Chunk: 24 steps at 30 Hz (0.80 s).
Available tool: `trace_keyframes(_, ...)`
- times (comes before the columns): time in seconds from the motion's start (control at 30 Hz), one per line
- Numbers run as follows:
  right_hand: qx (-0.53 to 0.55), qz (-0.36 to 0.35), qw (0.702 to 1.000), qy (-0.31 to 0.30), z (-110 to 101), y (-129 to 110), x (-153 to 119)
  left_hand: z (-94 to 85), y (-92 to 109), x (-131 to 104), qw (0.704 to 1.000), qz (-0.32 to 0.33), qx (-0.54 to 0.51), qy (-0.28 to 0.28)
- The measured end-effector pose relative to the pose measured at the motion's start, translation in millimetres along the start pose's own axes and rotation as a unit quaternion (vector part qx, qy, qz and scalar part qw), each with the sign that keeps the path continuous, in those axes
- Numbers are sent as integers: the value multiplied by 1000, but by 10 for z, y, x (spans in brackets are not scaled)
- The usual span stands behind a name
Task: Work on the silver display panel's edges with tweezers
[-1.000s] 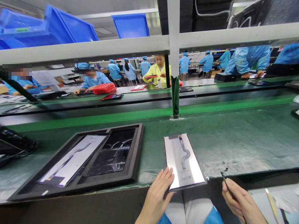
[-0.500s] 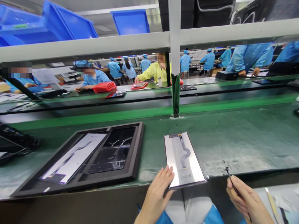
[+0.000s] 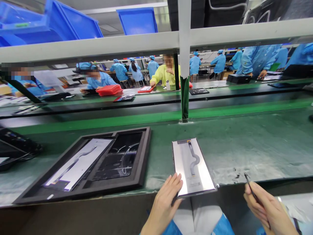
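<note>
A screen panel (image 3: 204, 173) lies with its silvery back up at the front edge of the green bench, its lower end jutting over the edge. A wavy grey flex cable (image 3: 195, 160) runs down its back. My left hand (image 3: 166, 200) grips the panel's lower left corner, fingers on top and thumb by the edge. To the right, my right hand (image 3: 266, 205) is closed around slim black tweezers (image 3: 251, 188). Their tips are at the bench edge, close to small black scraps (image 3: 236, 176); whether they pinch anything is too small to tell.
At left, a black foam tray (image 3: 146, 156) holds another silver-backed panel (image 3: 80, 160) and a glossy dark screen (image 3: 119, 156). A post (image 3: 185, 98) rises behind the bench. Beyond it runs a conveyor (image 3: 151, 104), with co-workers across. White tissue (image 3: 297, 212) lies low at right.
My right hand has moved right with the tweezers, away from the black scraps. My left hand and the panel stay put. Pieces on the conveyor have shifted slightly right.
</note>
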State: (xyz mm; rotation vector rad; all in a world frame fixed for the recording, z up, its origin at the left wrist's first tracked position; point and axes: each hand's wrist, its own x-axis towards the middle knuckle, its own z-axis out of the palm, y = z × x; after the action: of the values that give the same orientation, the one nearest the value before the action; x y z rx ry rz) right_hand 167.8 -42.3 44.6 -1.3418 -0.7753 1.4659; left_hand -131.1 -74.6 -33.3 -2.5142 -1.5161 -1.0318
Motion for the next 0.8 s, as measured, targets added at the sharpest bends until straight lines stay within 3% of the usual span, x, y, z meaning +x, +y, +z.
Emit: trace_keyframes(0.8, 11, -18, 1000, -1, -307, -57, 145, -40, 13, 14, 1000, 5, -2, -1)
